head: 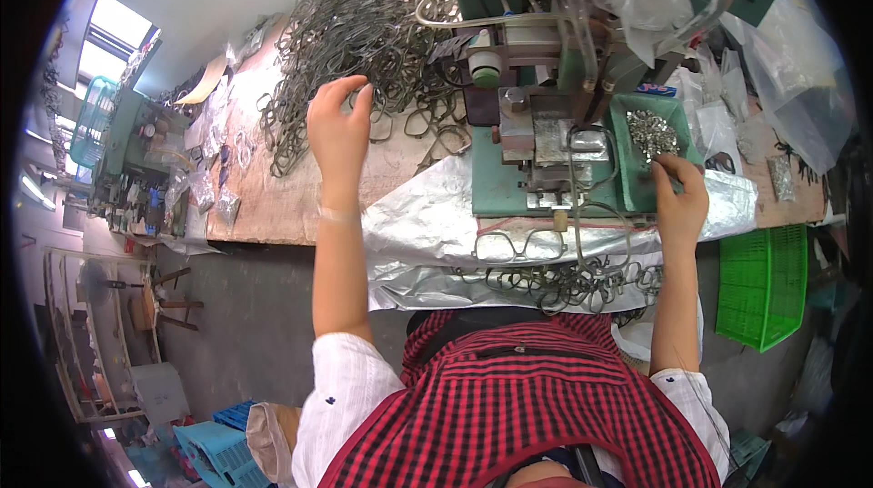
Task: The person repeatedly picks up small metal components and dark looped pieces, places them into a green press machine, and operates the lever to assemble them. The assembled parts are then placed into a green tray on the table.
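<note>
My left hand (pixel 339 116) is raised at the near left side of a large heap of metal eyeglass frames (pixel 354 24). Its thumb and index finger curve close together, with frame rims right behind them; whether they grip one is unclear. My right hand (pixel 682 196) reaches over the near right rim of a green tray (pixel 635 181). Its fingertips are at small shiny metal parts (pixel 651 133), and I cannot tell whether one is pinched. Between the hands stands a green bench machine (pixel 494 181) with a metal fixture (pixel 549 123). One eyeglass frame (pixel 520 247) lies on foil sheeting in front.
More frames (pixel 580 283) lie on the silver foil (pixel 416 215) near my lap. Clear hoses (pixel 505 21) loop around the machine, and plastic bags (pixel 784 79) crowd the right. A green plastic crate (pixel 760 287) stands below the table's right edge. Bagged parts (pixel 225 205) rest at left.
</note>
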`<state>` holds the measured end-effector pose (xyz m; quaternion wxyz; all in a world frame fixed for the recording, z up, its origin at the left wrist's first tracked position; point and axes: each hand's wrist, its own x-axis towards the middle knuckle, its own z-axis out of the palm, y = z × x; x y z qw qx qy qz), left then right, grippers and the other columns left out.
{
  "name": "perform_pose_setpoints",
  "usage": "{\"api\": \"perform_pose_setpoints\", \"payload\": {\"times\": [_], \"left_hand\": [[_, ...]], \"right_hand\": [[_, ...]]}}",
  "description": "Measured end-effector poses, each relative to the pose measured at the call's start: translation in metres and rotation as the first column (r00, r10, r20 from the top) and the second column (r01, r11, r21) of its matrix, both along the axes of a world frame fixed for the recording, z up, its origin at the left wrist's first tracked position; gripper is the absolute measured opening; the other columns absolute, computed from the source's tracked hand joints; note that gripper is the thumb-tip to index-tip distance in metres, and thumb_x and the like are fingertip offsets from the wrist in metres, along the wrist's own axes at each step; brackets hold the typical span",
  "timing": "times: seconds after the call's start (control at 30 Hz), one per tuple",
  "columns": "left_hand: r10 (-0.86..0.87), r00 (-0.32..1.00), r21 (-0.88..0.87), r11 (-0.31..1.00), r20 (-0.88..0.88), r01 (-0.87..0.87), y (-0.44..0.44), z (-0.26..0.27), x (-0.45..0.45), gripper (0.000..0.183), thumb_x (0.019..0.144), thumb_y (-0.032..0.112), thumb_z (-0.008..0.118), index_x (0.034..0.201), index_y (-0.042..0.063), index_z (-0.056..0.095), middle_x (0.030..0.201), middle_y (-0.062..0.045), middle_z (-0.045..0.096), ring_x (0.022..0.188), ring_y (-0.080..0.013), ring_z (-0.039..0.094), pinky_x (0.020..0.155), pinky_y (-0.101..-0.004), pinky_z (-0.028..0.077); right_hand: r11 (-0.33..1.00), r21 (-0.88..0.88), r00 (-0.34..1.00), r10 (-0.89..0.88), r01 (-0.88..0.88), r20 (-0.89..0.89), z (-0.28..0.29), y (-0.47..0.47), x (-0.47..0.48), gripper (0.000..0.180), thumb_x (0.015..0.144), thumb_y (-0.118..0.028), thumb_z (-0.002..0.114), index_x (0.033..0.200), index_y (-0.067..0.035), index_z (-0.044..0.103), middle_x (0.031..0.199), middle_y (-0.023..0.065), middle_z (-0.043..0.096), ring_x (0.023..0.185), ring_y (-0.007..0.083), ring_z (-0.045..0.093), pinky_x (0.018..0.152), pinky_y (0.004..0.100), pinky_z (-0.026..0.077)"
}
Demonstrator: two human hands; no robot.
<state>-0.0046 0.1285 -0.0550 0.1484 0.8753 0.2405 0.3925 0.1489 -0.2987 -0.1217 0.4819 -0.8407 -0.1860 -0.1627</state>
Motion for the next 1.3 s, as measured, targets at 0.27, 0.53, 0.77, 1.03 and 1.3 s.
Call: {"api": "perform_pose_setpoints", "payload": {"times": [0.27, 0.53, 0.77, 1.03, 1.3], "left_hand": [[0.036, 0.996, 0.038, 0.999, -0.084, -0.033, 0.068, -0.089, 0.051, 0.031, 0.075, 0.028, 0.087, 0.100, 0.012, 0.077, 0.100, -0.009, 0.069, 0.094, -0.0308, 0.066, 0.081, -0.0420, 0.053], [-0.248, 0.911, 0.098, 0.951, -0.329, 0.294, -0.011, -0.077, -0.025, 0.014, 0.086, 0.009, 0.074, 0.099, 0.005, 0.069, 0.108, -0.013, 0.068, 0.094, -0.0305, 0.067, 0.078, -0.0407, 0.053], [-0.168, 0.974, -0.337, 0.935, -0.150, 0.109, -0.055, -0.053, -0.013, 0.033, 0.095, 0.015, 0.071, 0.124, 0.001, 0.061, 0.104, -0.013, 0.066, 0.093, -0.0251, 0.064, 0.079, -0.0320, 0.050], [-0.649, 0.629, -0.387, 0.498, 0.427, 0.776, -0.135, 0.042, -0.017, 0.022, 0.085, -0.002, 0.076, 0.107, 0.000, 0.077, 0.109, -0.009, 0.067, 0.092, -0.0126, 0.061, 0.080, -0.0260, 0.049], [-0.444, 0.789, -0.247, 0.781, 0.424, 0.573, -0.161, 0.089, 0.026, 0.009, 0.091, 0.003, 0.072, 0.100, 0.000, 0.074, 0.080, -0.006, 0.071, 0.069, -0.0116, 0.066, 0.061, -0.0224, 0.047]], "right_hand": [[0.996, 0.041, 0.994, -0.070, 0.074, -0.089, -0.006, -0.007, -0.006, 0.014, 0.086, -0.003, 0.074, 0.100, -0.002, 0.076, 0.096, 0.0106, 0.075, 0.090, 0.0211, 0.070, 0.085, 0.0318, 0.052], [0.989, 0.100, 0.993, -0.106, 0.110, -0.045, 0.001, -0.041, -0.032, 0.015, 0.083, -0.002, 0.075, 0.098, -0.001, 0.076, 0.095, 0.0080, 0.074, 0.090, 0.0184, 0.068, 0.086, 0.0312, 0.052], [0.880, 0.265, 0.901, 0.426, -0.393, -0.079, 0.090, 0.062, -0.010, 0.020, 0.084, -0.004, 0.075, 0.103, 0.002, 0.072, 0.098, 0.0061, 0.073, 0.094, 0.0136, 0.067, 0.087, 0.0276, 0.051], [0.787, 0.539, 0.844, 0.483, -0.300, -0.235, 0.077, 0.084, -0.013, 0.050, 0.083, 0.002, 0.075, 0.129, 0.005, 0.054, 0.095, 0.0026, 0.069, 0.089, 0.0098, 0.064, 0.083, 0.0253, 0.050], [0.703, 0.655, 0.793, 0.551, -0.276, -0.258, 0.091, 0.095, -0.030, 0.055, 0.085, 0.002, 0.073, 0.136, 0.002, 0.053, 0.103, 0.0048, 0.072, 0.103, 0.0120, 0.066, 0.090, 0.0282, 0.052]]}}
